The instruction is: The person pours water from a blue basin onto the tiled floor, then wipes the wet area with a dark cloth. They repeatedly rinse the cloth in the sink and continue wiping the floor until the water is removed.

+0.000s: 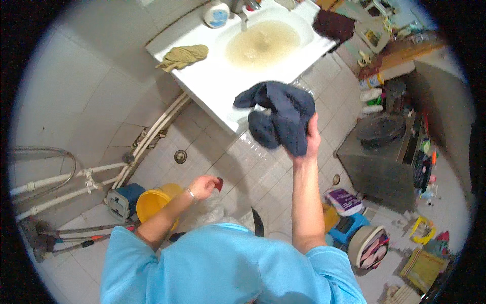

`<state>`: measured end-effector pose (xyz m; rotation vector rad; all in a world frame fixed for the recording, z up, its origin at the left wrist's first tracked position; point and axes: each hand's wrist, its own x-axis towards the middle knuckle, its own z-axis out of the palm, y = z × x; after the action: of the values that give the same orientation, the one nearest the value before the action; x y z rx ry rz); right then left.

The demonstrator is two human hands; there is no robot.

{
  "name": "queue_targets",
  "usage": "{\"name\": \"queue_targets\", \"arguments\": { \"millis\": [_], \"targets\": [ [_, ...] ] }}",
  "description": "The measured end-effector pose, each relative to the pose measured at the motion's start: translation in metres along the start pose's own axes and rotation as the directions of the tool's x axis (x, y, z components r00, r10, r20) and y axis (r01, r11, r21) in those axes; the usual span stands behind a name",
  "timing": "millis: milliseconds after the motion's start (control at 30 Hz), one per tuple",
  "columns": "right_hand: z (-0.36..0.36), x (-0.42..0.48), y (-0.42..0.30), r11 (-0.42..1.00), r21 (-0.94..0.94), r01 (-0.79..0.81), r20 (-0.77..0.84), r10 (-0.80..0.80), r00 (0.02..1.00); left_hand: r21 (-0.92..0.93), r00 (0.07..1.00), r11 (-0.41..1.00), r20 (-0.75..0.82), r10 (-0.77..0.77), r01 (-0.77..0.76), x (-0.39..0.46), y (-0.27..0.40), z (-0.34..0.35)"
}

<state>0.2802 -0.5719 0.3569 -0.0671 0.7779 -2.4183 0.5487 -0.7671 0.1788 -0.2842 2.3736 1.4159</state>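
Note:
My right hand (312, 138) grips a crumpled dark blue cloth garment (283, 110), held up in front of the near edge of the white washbasin counter (212, 91). Lower and to the left, my left hand (205, 187) has its fingers closed on a small dark red item (219, 184), too small to identify. Cloudy, yellowish water (262, 43) stands in the basin under the tap (243, 22). A twisted olive-green cloth (185, 56) lies on the counter's left corner, and a dark maroon cloth (334, 26) hangs over its right end.
Left of me are a yellow bucket (152, 205), a blue and grey container (125, 201) and wall pipes (152, 129). A dark cabinet (379, 163) stands at right, near a blue plastic stool (347, 228) and a pail of cloths (368, 247). A floor drain (180, 156) lies in the tiles.

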Motion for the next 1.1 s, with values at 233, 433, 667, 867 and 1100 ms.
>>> {"name": "queue_targets", "arguments": {
  "millis": [233,433,667,867,1100],
  "targets": [
    [0.009,0.199,-0.025,0.791,-0.569,-0.224,-0.076,0.221,0.972,0.095,0.972,0.995,-0.236,0.004,0.019,0.036,0.067,-0.079],
    [-0.097,0.328,-0.036,-0.397,-0.904,-0.157,-0.064,-0.238,0.969,0.025,0.857,1.0,-0.515,0.002,0.013,0.08,0.114,-0.078],
    [-0.114,0.354,-0.013,-0.673,-0.511,0.534,0.09,0.576,0.812,0.048,0.707,0.967,-0.692,-0.147,0.249,0.152,0.19,-0.108],
    [-0.137,0.394,0.021,-0.798,-0.437,0.414,-0.367,0.579,0.728,0.192,0.775,0.968,-0.632,-0.002,0.16,0.247,0.211,-0.142],
    [-0.146,0.425,0.013,-0.597,-0.777,0.197,-0.142,0.472,0.87,0.36,0.885,0.897,-0.461,-0.068,0.257,0.378,0.172,-0.144]
  ]
}}
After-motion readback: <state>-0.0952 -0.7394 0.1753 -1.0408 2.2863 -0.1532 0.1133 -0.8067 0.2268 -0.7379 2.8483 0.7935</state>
